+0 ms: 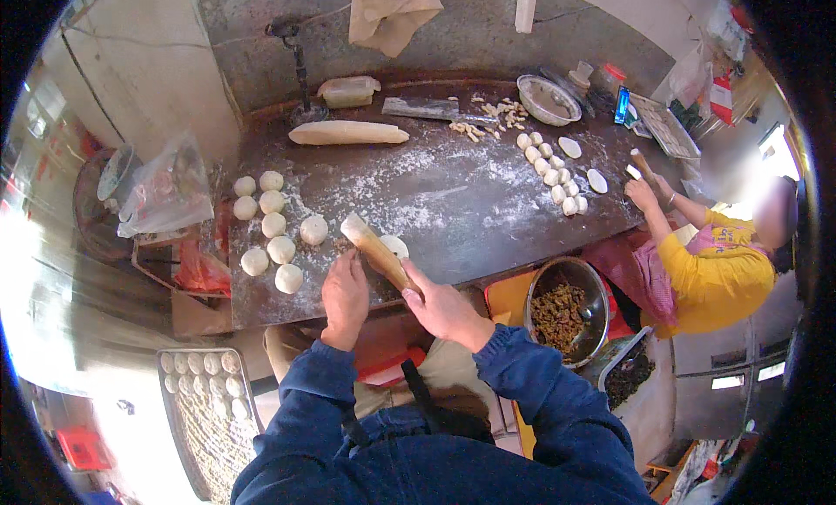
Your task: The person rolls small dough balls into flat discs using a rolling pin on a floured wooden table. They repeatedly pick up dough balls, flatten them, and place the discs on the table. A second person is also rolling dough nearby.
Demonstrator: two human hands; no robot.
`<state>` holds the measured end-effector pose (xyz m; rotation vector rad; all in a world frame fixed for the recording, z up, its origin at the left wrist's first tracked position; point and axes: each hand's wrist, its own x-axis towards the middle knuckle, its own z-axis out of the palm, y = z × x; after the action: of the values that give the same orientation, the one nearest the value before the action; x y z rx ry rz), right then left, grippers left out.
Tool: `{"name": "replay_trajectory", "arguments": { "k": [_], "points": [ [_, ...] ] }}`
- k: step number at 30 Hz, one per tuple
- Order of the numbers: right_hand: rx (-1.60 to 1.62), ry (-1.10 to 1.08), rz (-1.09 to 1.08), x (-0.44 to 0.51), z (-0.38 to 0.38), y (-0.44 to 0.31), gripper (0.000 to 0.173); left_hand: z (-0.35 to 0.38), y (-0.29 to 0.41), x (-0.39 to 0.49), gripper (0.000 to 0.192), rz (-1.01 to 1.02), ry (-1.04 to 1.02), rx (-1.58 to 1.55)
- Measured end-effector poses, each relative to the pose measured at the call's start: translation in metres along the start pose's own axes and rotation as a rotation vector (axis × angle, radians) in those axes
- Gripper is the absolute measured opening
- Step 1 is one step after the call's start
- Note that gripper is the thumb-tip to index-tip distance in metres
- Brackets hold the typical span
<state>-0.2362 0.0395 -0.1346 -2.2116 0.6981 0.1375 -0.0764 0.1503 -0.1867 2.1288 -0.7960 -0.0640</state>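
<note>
A wooden rolling pin, paler with flour at its far end, is gripped at its near end by my right hand. It slants across the near side of the floury table. A flattened white dough disc shows partly behind the pin. My left hand is beside the pin's left side, fingers bent down at the table's near edge; whether they pinch anything is hidden. Left of it lie several round balls of dough, one of them apart and closest to the pin.
Farther back are a long dough roll, a cleaver, small dough pieces and a flour bowl. At right, a co-worker in yellow holds another rolling pin. A filling bowl and a dough-ball tray flank me.
</note>
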Motion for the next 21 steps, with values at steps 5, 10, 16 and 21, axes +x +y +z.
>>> {"name": "replay_trajectory", "arguments": {
  "k": [5, 10, 16, 21],
  "points": [
    [0.413, 0.307, -0.194, 0.026, -0.012, 0.035, 0.059, 0.008, 0.024, 0.017, 0.047, 0.023, -0.154, 0.277],
    [0.815, 0.644, -0.076, 0.048, -0.045, 0.089, 0.062, 0.024, 0.038, 0.03, 0.052, -0.02, -0.259, -0.015],
    [0.987, 0.855, -0.027, 0.06, -0.051, 0.119, 0.062, 0.071, 0.074, 0.052, 0.059, 0.008, -0.487, -0.305],
    [1.062, 0.838, 0.015, 0.058, -0.05, 0.116, 0.062, 0.075, 0.089, 0.056, 0.064, 0.199, -0.338, -0.133]
  ]
}}
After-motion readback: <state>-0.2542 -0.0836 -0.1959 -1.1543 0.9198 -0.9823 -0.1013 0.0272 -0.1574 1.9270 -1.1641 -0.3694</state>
